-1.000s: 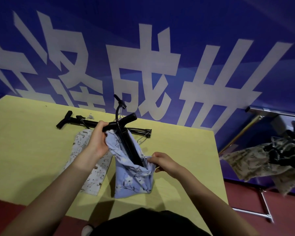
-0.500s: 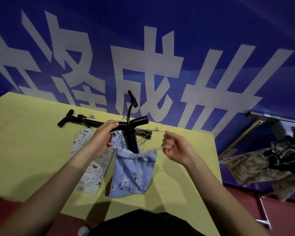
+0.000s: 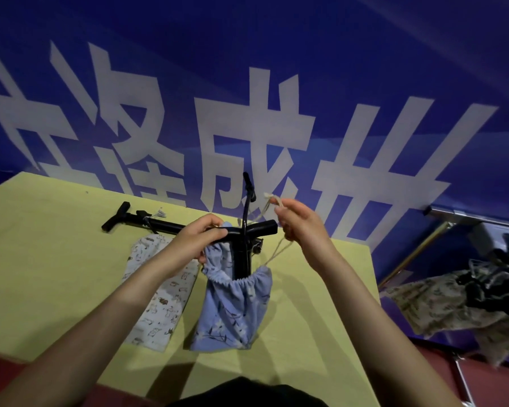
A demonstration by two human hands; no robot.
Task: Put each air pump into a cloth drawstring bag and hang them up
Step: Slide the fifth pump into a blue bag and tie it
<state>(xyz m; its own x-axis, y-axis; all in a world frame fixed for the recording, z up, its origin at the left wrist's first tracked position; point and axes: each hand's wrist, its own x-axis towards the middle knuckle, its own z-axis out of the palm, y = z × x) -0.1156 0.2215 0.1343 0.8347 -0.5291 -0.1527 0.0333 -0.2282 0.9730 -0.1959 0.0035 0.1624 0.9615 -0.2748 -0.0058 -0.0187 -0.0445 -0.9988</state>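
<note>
A: Left hand point(image 3: 199, 240) status?
B: Curled round the T-handle of the pump point(image 3: 243, 254); also pinching the left rim of the blue bag point(image 3: 235, 301) against it.

A: Right hand point(image 3: 299, 227)?
B: Raised to the right of the handle, fingers pinched on the cord point(image 3: 276, 251). Cord running taut from the bag mouth up into the grip, loose looped end poking out above the fingers.

A: Pump position?
B: Upright, lower body inside the blue bag; handle and hose point(image 3: 246, 201) sticking out above. Bag mouth gathered round the shaft, not fully drawn tight on the left. Bag bottom resting on the counter point(image 3: 50, 259).

A: Other task items?
B: Second pump point(image 3: 147, 226) lying flat on the counter behind the left hand, handle end to the left, far end hidden by the hand. White bag point(image 3: 159, 292) with small dark print lying flat just left of the blue bag, partly under the left forearm.

A: Off the counter?
B: Right side: beige bag point(image 3: 435, 304) hanging at a metal rack point(image 3: 465, 377), something black at its mouth, too blurred to name. Blue banner point(image 3: 276, 69) with large white characters behind everything.
</note>
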